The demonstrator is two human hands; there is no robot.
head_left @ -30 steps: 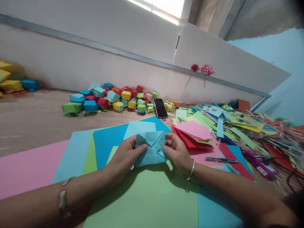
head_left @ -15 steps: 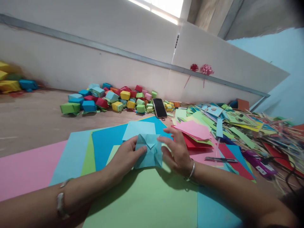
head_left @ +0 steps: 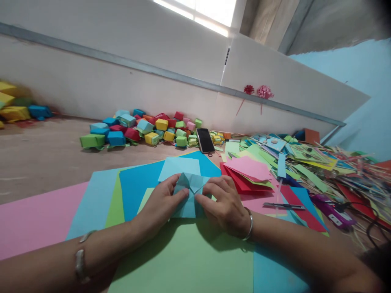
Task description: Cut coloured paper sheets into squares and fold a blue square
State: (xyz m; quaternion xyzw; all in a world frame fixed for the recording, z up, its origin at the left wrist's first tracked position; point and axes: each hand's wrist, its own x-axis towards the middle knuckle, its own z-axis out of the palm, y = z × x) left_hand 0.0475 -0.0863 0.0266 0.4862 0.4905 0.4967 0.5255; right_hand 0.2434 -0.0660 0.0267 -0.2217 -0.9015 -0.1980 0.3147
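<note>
A light blue folded paper (head_left: 190, 206) is held up above a large green sheet (head_left: 195, 252). My left hand (head_left: 161, 200) grips its left side, thumb on the front face and fingers behind. On the right side, my right hand (head_left: 223, 203) pinches the paper between thumb and bent fingers, covering that edge. Two creased flaps stand at the top of the paper with a V-shaped gap between them. Just behind it lies a pale blue sheet (head_left: 180, 166) on a darker blue sheet (head_left: 139, 183).
Small coloured paper boxes (head_left: 146, 127) and a phone (head_left: 205, 140) lie near the wall. At the right are a cutter knife (head_left: 284, 206), pink sheets (head_left: 249, 167), a purple power strip (head_left: 332, 212) with a cable, and piled paper scraps (head_left: 311, 156).
My right hand has closed onto the right side of the paper; its fingers were raised and apart before. My left hand has kept its hold.
</note>
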